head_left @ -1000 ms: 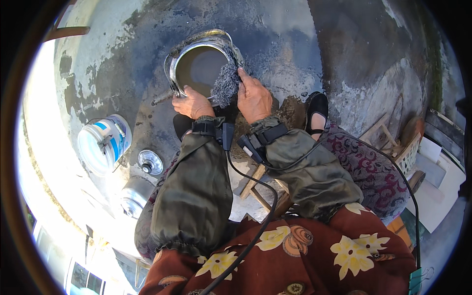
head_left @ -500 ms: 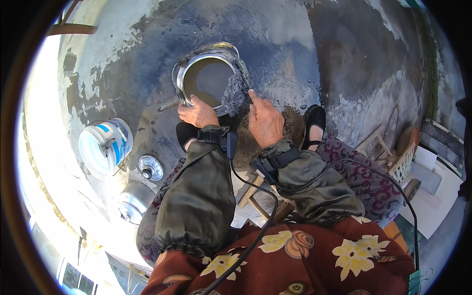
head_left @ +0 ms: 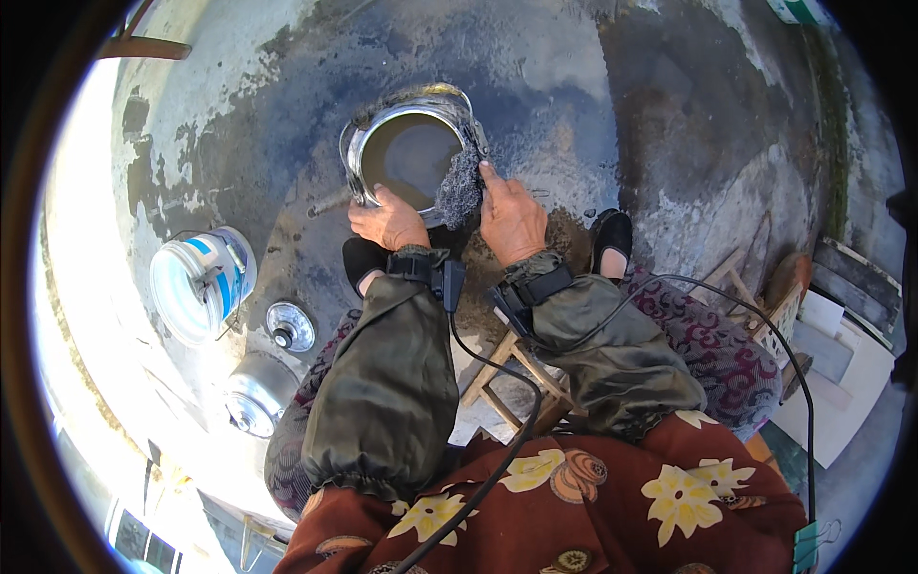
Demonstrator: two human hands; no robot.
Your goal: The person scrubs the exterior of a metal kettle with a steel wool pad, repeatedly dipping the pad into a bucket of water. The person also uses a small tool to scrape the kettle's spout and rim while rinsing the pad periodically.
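A round metal pot [head_left: 383,121] with side handles stands on the wet floor in front of me, holding murky brownish water [head_left: 406,163]. My left hand [head_left: 392,222] grips its near-left rim, thumb over the edge and fingers outside. A clump of grey steel wool [head_left: 460,188] lies against the pot's right rim and outer wall. My right hand [head_left: 513,218] is closed at the steel wool's right edge, with the index finger stretched toward the pot's side handle. The hand partly hides its own grip.
To the left stand a white-and-blue bucket [head_left: 239,251], a round metal lid [head_left: 290,327] and a shiny metal vessel [head_left: 265,379]. A wooden stool [head_left: 497,380] is below my arms. A black cable [head_left: 526,428] crosses my lap. Boards and a crate [head_left: 782,311] lie at right.
My right hand has shifted slightly left and up, closer to the pot, and the steel wool has moved a little right along the rim. My left hand keeps its hold.
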